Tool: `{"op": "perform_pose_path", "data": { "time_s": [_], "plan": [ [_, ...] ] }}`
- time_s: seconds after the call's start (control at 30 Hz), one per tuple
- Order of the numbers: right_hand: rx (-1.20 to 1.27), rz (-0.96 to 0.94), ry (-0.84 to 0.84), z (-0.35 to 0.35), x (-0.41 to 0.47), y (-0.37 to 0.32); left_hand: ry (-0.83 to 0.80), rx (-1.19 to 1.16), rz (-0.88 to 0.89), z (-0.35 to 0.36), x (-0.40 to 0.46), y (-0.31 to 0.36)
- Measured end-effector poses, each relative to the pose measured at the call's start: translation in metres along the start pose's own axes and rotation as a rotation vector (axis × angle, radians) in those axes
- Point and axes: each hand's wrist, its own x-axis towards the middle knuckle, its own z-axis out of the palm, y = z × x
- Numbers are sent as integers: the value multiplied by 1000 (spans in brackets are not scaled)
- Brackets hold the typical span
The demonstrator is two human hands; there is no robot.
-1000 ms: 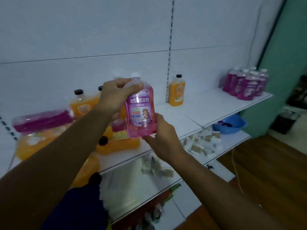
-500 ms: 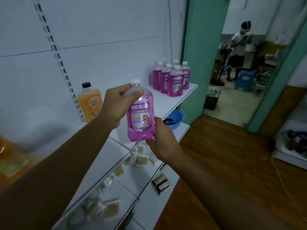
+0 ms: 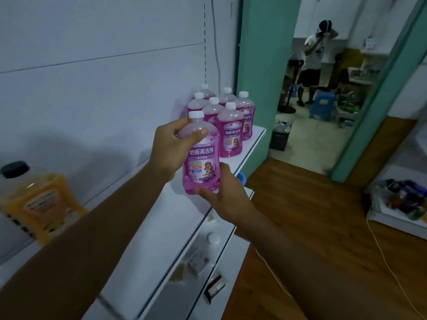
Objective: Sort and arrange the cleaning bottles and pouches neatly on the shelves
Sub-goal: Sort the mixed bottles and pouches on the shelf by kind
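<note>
I hold a pink floor-cleaner bottle (image 3: 201, 158) with a white cap upright in both hands, above the white upper shelf (image 3: 166, 218). My left hand (image 3: 171, 146) grips its shoulder and neck; my right hand (image 3: 221, 192) cups its base. Just behind it, at the shelf's far right end, stands a group of several matching pink bottles (image 3: 227, 121). An orange bottle (image 3: 34, 202) with a black cap stands at the left against the back panel.
A lower shelf (image 3: 221, 250) holds small boxes and packets. A blue basin (image 3: 241, 177) peeks out below the shelf's end. Wooden floor spreads to the right, with a thin cord (image 3: 388, 264) across it. A person (image 3: 312, 63) stands in the doorway beyond the green wall.
My view has swung right along the shelf and closer to the pink group. The held bottle stays in both hands, now right in front of that group. The orange bottle has slid to the left edge.
</note>
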Motion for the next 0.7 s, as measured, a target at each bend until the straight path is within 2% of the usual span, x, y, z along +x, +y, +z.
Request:
{"op": "perform_pose_path", "data": {
  "time_s": [0.17,0.3,0.7],
  "plan": [
    [-80,-14,10,-4,59,36,-7,102,80,20,45,-24],
    [-162,-4,56,-1,96,57,45,130,28,26,75,-43],
    [-144,-16,-114,32,138,70,125,87,-64,4,116,-81]
  ]
}}
